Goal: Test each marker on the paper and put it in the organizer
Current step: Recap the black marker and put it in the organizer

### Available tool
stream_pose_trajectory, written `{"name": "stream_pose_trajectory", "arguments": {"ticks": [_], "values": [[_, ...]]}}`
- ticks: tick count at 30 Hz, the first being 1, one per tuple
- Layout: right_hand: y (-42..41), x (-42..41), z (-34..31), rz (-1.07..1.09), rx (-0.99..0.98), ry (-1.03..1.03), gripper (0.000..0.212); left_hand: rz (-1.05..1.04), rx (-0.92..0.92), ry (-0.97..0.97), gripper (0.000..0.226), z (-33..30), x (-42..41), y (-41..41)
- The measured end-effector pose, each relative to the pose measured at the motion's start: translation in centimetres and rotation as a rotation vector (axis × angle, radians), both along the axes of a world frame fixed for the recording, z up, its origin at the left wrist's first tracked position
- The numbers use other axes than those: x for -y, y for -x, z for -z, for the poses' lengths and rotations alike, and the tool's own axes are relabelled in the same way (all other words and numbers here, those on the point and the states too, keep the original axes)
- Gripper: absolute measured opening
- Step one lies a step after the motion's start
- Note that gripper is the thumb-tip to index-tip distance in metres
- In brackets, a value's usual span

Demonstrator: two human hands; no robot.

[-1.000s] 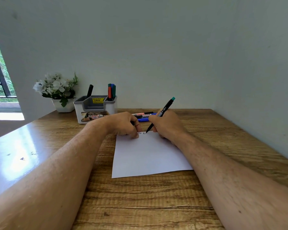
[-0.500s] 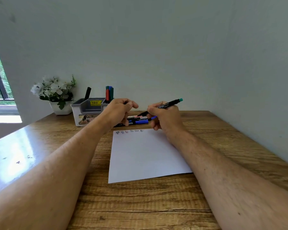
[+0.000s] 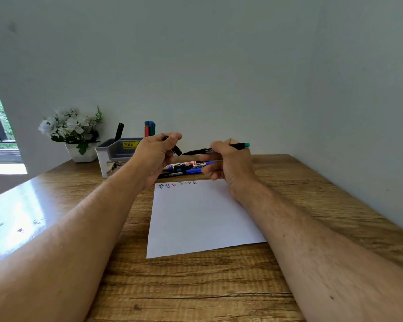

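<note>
Hands raised over a wood-grain counter (image 3: 196, 287) set against plain pale walls.
The right hand (image 3: 230, 163) pinches a slim black marker (image 3: 209, 150), tip bare; the left hand (image 3: 156, 156) grips its black cap (image 3: 177, 150). Below lies smooth white paper (image 3: 200, 219), loose markers (image 3: 186, 167) beyond it, a grey-and-white plastic organizer (image 3: 116, 154) nearby.

One head-worn wide-angle view looks forward and slightly down from the near edge of the wooden surface (image 3: 196, 287), facing the wall at 12 o'clock. Both forearms enter from 6 o'clock, close to the lens; the window lies at 9 o'clock.
</note>
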State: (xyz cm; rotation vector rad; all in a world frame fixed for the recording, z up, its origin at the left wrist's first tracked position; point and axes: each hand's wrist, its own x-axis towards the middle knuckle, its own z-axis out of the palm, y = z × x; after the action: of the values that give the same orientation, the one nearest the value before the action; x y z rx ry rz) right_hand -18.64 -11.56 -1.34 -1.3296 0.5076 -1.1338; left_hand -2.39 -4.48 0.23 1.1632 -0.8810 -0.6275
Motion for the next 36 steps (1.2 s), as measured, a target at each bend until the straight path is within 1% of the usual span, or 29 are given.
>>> {"name": "stream_pose_trajectory", "arguments": {"ticks": [3,5,11,18,22,25,28,30,32,34,36], "values": [[0.0,0.0,0.0,-0.007,0.006,0.011,0.017,0.005,-0.085,0.022,0.018,0.1,0.1,-0.3],[-0.1,0.1,0.1,-0.011,0.023,0.010,0.014,0.002,-0.121,0.015,0.020,0.1,0.1,-0.5],[-0.2,0.1,0.2,-0.019,0.044,0.014,0.007,-0.034,-0.206,0.011,0.014,0.0,0.2,-0.7],[-0.2,-0.1,0.2,-0.027,0.029,0.016,0.006,-0.007,-0.240,0.017,0.014,0.1,0.2,-0.6],[-0.2,-0.1,0.2,0.008,0.030,0.072,0.004,-0.008,-0.239,0.006,0.016,0.1,0.1,-0.5],[-0.2,-0.2,0.2,-0.017,0.021,0.082,0.014,-0.040,-0.252,-0.002,0.017,0.1,0.1,-0.7],[-0.2,-0.5,0.3,-0.121,0.020,0.055,0.019,-0.058,-0.264,0.009,0.018,0.2,0.0,-0.7],[-0.3,-0.6,0.3,-0.159,-0.011,0.053,0.025,-0.060,-0.255,0.021,0.019,0.2,0.0,-0.8],[-0.5,-0.5,0.5,-0.142,-0.099,0.081,0.026,-0.069,-0.243,0.039,0.019,0.2,0.0,-0.8],[-0.9,-0.7,0.7,-0.076,-0.192,0.141,0.020,-0.068,-0.236,0.062,0.018,0.2,0.0,-0.9],[-1.4,-0.9,0.8,0.039,-0.261,0.252,0.013,-0.047,-0.224,0.085,0.017,0.2,0.0,-0.8]]}}
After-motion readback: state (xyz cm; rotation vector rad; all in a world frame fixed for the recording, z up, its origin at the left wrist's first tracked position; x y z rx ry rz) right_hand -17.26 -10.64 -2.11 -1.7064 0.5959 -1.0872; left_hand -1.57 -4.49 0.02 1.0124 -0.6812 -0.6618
